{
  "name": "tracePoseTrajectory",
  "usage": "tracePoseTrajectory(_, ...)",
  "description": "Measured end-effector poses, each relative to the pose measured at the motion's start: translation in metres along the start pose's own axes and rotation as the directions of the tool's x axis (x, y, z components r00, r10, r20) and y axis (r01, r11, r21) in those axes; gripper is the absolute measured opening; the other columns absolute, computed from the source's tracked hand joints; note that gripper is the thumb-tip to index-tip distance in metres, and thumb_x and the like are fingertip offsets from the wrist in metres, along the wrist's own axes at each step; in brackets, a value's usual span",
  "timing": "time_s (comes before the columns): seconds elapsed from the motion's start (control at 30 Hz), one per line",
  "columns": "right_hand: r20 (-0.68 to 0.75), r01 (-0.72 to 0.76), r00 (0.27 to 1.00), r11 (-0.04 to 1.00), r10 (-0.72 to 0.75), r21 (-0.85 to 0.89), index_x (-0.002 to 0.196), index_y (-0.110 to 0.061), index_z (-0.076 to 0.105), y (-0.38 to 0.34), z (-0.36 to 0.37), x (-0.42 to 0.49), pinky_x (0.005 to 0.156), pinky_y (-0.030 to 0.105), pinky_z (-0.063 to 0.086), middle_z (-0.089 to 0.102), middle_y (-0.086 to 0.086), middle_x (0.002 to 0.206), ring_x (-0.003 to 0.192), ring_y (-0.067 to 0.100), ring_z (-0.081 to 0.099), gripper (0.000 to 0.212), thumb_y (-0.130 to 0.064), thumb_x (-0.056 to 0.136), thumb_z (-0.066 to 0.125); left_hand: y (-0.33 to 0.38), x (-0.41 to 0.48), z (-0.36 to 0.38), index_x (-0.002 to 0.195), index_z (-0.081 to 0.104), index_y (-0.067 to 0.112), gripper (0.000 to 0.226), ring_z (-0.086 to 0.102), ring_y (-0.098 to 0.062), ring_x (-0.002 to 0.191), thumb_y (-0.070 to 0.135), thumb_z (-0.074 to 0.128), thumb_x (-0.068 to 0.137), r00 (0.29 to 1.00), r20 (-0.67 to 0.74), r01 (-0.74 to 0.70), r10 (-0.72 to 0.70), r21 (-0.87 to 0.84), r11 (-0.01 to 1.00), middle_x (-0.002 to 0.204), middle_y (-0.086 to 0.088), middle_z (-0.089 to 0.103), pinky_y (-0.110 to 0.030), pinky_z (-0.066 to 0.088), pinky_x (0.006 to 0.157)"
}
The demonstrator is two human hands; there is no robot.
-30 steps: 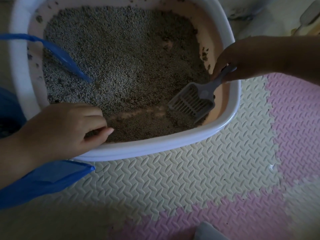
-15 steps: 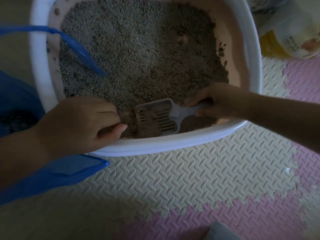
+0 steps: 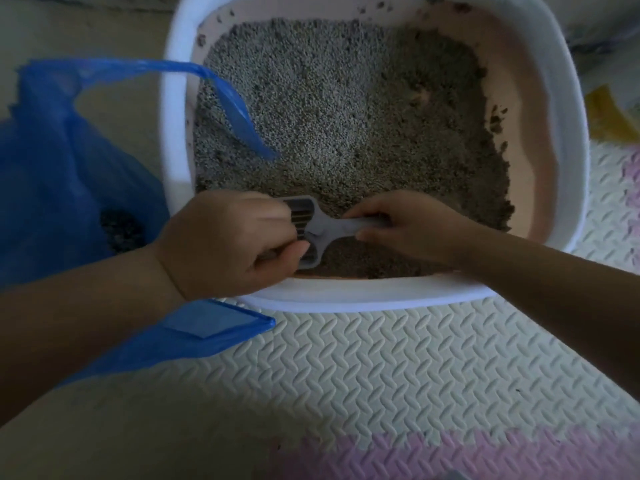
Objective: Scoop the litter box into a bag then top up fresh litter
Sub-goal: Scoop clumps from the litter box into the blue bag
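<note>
Fingers of the right hand were wrapped round the handle of the grey slotted plastic scoop, its head low in the grey litter of the white plastic litter box. Beside them, the left hand's fingers curled over the scoop head; what they held was unclear. The scoop looked stiff and light, best held by that handle; the limp blue plastic bag lay further left.

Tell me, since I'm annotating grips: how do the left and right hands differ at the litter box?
The right hand pinches the grey scoop by its handle; the left hand is curled over the near rim of the litter box, what it holds hidden. The right hand lies over the litter; the left hand covers part of the scoop's slotted head. Both are bare, at the near side.
</note>
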State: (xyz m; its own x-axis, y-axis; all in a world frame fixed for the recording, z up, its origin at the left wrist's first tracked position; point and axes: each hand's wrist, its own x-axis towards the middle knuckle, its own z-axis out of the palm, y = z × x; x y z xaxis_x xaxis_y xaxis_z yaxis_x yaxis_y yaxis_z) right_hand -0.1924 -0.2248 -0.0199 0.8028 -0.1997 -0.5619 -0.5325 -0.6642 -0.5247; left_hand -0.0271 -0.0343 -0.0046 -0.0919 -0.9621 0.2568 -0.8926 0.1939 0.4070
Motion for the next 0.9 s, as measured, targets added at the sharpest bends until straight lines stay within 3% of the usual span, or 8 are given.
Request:
tracePoseTrajectory(0.13, -0.073, 0.021, 0.997, 0.982, -0.007, 0.187, 0.106, -0.036, 0.063, 0.003, -0.029, -0.014, 0.064, 0.02, 0.048, 0.066, -0.012, 0.084, 0.07, 0.005, 0.062, 0.026, -0.02, 0.086, 0.065, 0.0, 0.003, -0.003, 0.07, 0.065, 0.004, 0.036, 0.053, -0.024, 0.064, 0.022, 0.044, 0.094, 0.983, -0.133, 0.114, -0.126, -0.091, 0.989, 0.07, -0.008, 0.059, -0.035, 0.042, 0.058)
tracePoseTrajectory(0.23, -0.189, 0.011, 0.982, 0.993, 0.011, 0.115, 0.106, -0.037, 0.061, 0.014, -0.052, -0.032, 0.065, 0.022, 0.049, 0.065, -0.006, 0.081, 0.067, 0.007, 0.061, 0.027, -0.019, 0.086, 0.064, -0.01, 0.005, -0.013, 0.086, 0.068, 0.002, 0.027, 0.055, -0.025, 0.081, 0.016, 0.047, 0.092, 0.946, -0.232, 0.202, -0.225, -0.115, 0.972, 0.085, -0.012, 0.061, -0.034, 0.041, 0.073)
tracePoseTrajectory(0.33, -0.204, -0.057, 0.976, 0.996, 0.07, 0.069, 0.11, -0.033, 0.059, 0.027, -0.067, -0.051, 0.064, 0.014, 0.041, 0.062, -0.013, 0.083, 0.068, -0.006, 0.057, 0.029, -0.018, 0.086, 0.064, -0.032, 0.007, -0.025, 0.097, 0.068, 0.005, 0.022, 0.055, -0.033, 0.1, 0.015, 0.05, 0.09, 0.939, -0.252, 0.263, -0.234, 0.087, 0.961, 0.107, -0.015, 0.062, -0.041, 0.039, 0.087)
tracePoseTrajectory(0.5, -0.266, -0.229, 0.941, 0.973, 0.211, -0.038, 0.107, -0.044, 0.06, 0.048, -0.087, -0.082, 0.092, 0.042, 0.046, 0.066, -0.011, 0.095, 0.09, 0.018, 0.061, 0.03, -0.03, 0.081, 0.067, -0.06, 0.003, -0.034, 0.117, 0.063, 0.011, 0.046, 0.023, -0.032, 0.141, 0.038, 0.039, 0.089, 0.916, -0.087, 0.393, -0.392, 0.395, 0.83, 0.149, -0.011, 0.037, -0.05, 0.016, 0.111)
tracePoseTrajectory(0.57, -0.25, -0.272, 0.937, 0.958, 0.243, -0.088, 0.101, -0.048, 0.058, 0.052, -0.091, -0.09, 0.094, 0.046, 0.045, 0.065, -0.014, 0.092, 0.092, 0.018, 0.061, 0.028, -0.032, 0.08, 0.068, -0.065, 0.001, -0.033, 0.122, 0.061, 0.011, 0.055, 0.018, -0.03, 0.144, 0.045, 0.034, 0.087, 0.876, -0.046, 0.459, -0.48, 0.382, 0.802, 0.152, -0.01, 0.034, -0.053, 0.01, 0.114)
tracePoseTrajectory(0.7, -0.196, -0.301, 0.944, 0.933, 0.264, -0.195, 0.103, -0.048, 0.057, 0.051, -0.091, -0.094, 0.089, 0.038, 0.044, 0.057, -0.025, 0.084, 0.086, 0.014, 0.058, 0.031, -0.026, 0.084, 0.066, -0.063, 0.003, -0.031, 0.124, 0.059, 0.009, 0.059, 0.023, -0.028, 0.141, 0.047, 0.036, 0.085, 0.847, -0.062, 0.506, -0.528, 0.396, 0.766, 0.147, -0.011, 0.039, -0.054, 0.017, 0.111)
tracePoseTrajectory(0.77, -0.178, -0.297, 0.949, 0.93, 0.261, -0.215, 0.104, -0.049, 0.054, 0.047, -0.09, -0.094, 0.087, 0.037, 0.046, 0.061, -0.018, 0.083, 0.083, 0.014, 0.059, 0.031, -0.027, 0.085, 0.064, -0.061, 0.002, -0.034, 0.125, 0.056, 0.007, 0.06, 0.028, -0.031, 0.136, 0.047, 0.037, 0.085, 0.835, -0.088, 0.524, -0.542, 0.427, 0.737, 0.145, -0.013, 0.039, -0.055, 0.022, 0.107)
tracePoseTrajectory(0.9, -0.177, -0.308, 0.946, 0.918, 0.27, -0.248, 0.11, -0.044, 0.059, 0.044, -0.089, -0.094, 0.084, 0.038, 0.048, 0.065, -0.01, 0.087, 0.083, 0.014, 0.061, 0.028, -0.03, 0.087, 0.061, -0.063, -0.001, -0.041, 0.139, 0.04, 0.014, 0.064, 0.036, -0.043, 0.126, 0.053, 0.033, 0.089, 0.718, -0.104, 0.673, -0.688, 0.354, 0.649, 0.144, -0.018, 0.033, -0.057, 0.029, 0.101)
